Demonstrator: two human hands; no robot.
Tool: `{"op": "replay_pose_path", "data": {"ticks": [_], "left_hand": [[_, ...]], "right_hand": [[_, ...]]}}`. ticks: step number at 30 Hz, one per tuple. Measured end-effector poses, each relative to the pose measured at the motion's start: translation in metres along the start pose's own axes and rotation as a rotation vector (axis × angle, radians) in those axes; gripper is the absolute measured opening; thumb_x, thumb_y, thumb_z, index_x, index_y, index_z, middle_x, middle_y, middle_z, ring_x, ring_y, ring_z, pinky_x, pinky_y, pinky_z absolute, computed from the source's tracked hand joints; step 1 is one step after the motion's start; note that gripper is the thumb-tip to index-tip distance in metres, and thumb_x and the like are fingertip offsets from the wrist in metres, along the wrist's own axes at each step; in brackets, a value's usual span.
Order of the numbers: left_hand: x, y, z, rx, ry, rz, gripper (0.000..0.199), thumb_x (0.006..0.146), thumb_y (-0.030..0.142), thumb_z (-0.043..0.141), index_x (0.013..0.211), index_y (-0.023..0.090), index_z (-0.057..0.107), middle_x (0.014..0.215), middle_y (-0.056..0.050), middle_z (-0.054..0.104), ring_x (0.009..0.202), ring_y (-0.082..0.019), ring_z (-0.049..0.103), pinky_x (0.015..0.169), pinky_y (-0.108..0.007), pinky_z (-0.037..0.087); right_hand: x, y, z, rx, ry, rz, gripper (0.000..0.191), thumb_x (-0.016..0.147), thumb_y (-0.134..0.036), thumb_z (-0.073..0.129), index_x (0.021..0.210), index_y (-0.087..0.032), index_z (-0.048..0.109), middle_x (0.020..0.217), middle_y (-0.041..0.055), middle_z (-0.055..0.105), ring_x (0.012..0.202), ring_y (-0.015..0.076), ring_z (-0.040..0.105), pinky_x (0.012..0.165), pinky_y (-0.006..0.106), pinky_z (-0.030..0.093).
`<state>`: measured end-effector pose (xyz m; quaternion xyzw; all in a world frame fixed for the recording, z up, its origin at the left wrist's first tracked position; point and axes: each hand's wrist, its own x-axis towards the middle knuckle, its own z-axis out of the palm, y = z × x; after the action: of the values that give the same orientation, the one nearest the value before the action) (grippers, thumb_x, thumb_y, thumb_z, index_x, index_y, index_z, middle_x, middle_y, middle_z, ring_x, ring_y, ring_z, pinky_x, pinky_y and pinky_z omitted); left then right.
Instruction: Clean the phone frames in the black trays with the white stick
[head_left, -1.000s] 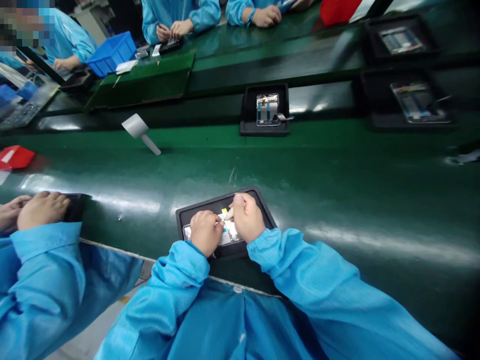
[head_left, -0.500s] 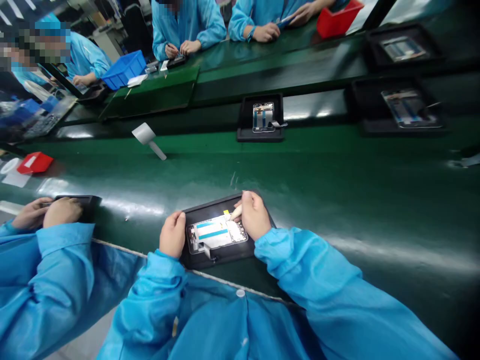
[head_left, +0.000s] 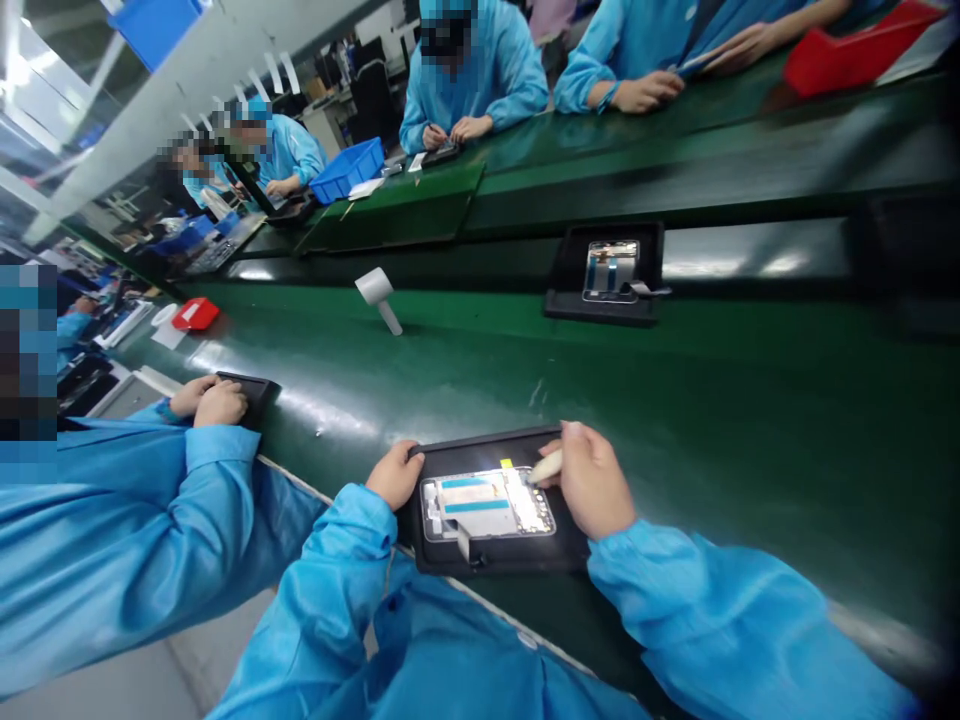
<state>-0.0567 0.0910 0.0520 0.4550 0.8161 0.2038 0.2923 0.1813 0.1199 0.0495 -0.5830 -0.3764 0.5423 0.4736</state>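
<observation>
A black tray (head_left: 499, 562) lies at the near edge of the green bench, tilted slightly. Inside it rests a phone frame (head_left: 472, 490) with blue strips, a bright metal section at its right end and a grey flap at its lower side. My left hand (head_left: 396, 474) grips the tray's left edge, thumb on the rim. My right hand (head_left: 598, 480) is closed around a pale, pointed tool (head_left: 547, 467), whose tip is over or on the right part of the phone frame. A small yellow tab (head_left: 506, 463) sticks up at the frame's top edge.
A white stand-like object (head_left: 379, 298) stands mid-bench. Beyond it, another black tray (head_left: 600, 308) holds a similar phone frame. At left, a co-worker's hands (head_left: 214, 400) are at a dark tray. Red bins (head_left: 196, 314), a blue bin (head_left: 348, 170) and people in blue sit farther off.
The view has swung left, so the scene sits farther right. The tray appears more level, and my right hand's tool remains near the phone frame's right end.
</observation>
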Motion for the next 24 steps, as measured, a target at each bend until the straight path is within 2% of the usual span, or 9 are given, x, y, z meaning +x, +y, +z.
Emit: {"op": "replay_pose_path", "data": {"ticks": [3,6,8,10,13,16,20,21,24], "left_hand": [[-0.001,-0.034,-0.025,-0.059,0.149,-0.158,0.019,0.071,0.023,0.055,0.089,0.018,0.06,0.082,-0.003,0.063,0.082,-0.017,0.06,0.077,-0.029,0.047],[0.002,-0.065,-0.053,-0.129,0.303,-0.365,0.024,0.079,0.026,0.043,0.095,0.014,0.056,0.055,-0.001,0.054,0.049,-0.016,0.056,0.05,-0.03,0.049],[0.012,-0.076,-0.064,-0.185,0.399,-0.449,0.029,0.083,0.025,0.034,0.103,0.013,0.051,0.052,0.001,0.049,0.042,-0.013,0.052,0.045,-0.028,0.048],[0.026,-0.076,-0.066,-0.239,0.464,-0.459,0.033,0.086,0.025,0.028,0.113,0.015,0.043,0.059,0.0,0.052,0.047,-0.011,0.054,0.048,-0.025,0.05],[0.05,-0.061,-0.058,-0.271,0.492,-0.385,0.038,0.086,0.031,0.032,0.123,0.02,0.033,0.079,-0.002,0.057,0.061,-0.009,0.059,0.058,-0.024,0.052],[0.063,-0.041,-0.044,-0.205,0.484,-0.3,0.046,0.083,0.032,0.039,0.127,0.019,0.032,0.094,-0.007,0.058,0.075,-0.014,0.061,0.068,-0.029,0.052],[0.055,-0.021,-0.018,-0.04,0.455,-0.177,0.043,0.08,0.029,0.042,0.12,0.012,0.045,0.11,-0.016,0.054,0.109,-0.026,0.047,0.096,-0.042,0.035],[0.051,-0.017,-0.01,0.026,0.424,-0.115,0.04,0.079,0.029,0.044,0.114,0.011,0.051,0.11,-0.017,0.055,0.11,-0.029,0.046,0.097,-0.045,0.031],[0.039,-0.012,0.012,0.466,0.347,0.247,0.038,0.081,0.033,0.038,0.101,0.012,0.061,0.106,-0.017,0.059,0.103,-0.031,0.051,0.091,-0.047,0.036]], "right_hand": [[0.006,-0.002,-0.015,0.062,0.134,-0.019,0.052,0.07,-0.066,0.043,0.087,-0.018,0.049,0.055,-0.0031,0.057,0.037,0.0128,0.051,0.037,0.025,0.043],[0.015,0.0,-0.031,0.06,0.235,-0.011,0.05,0.071,-0.065,0.043,0.088,-0.019,0.05,0.058,-0.0029,0.057,0.04,0.0131,0.053,0.038,0.025,0.043],[0.019,0.004,-0.038,0.042,0.265,0.023,0.045,0.072,-0.063,0.042,0.082,-0.02,0.051,0.056,-0.0025,0.056,0.042,0.0137,0.053,0.039,0.025,0.043],[0.022,0.007,-0.04,0.014,0.252,0.071,0.043,0.073,-0.062,0.042,0.075,-0.021,0.051,0.053,-0.0017,0.056,0.042,0.0143,0.053,0.039,0.025,0.043],[0.023,0.011,-0.038,-0.044,0.208,0.117,0.043,0.072,-0.062,0.042,0.071,-0.02,0.049,0.051,-0.0009,0.055,0.04,0.0143,0.052,0.041,0.026,0.043],[0.027,0.012,-0.035,-0.086,0.195,0.096,0.043,0.072,-0.061,0.041,0.071,-0.02,0.049,0.05,-0.0008,0.055,0.041,0.014,0.052,0.044,0.026,0.043],[0.053,0.001,-0.037,-0.203,0.2,0.033,0.041,0.077,-0.055,0.037,0.089,-0.018,0.052,0.059,0.0025,0.06,0.052,0.0175,0.058,0.051,0.029,0.046],[0.065,-0.006,-0.039,-0.275,0.172,0.023,0.042,0.079,-0.052,0.034,0.095,-0.017,0.052,0.063,0.0042,0.061,0.055,0.0188,0.059,0.052,0.031,0.046],[0.105,-0.03,-0.048,-0.502,0.139,-0.048,0.037,0.079,-0.043,0.038,0.101,-0.02,0.056,0.08,0.0099,0.064,0.072,0.0238,0.061,0.063,0.037,0.046]]}}
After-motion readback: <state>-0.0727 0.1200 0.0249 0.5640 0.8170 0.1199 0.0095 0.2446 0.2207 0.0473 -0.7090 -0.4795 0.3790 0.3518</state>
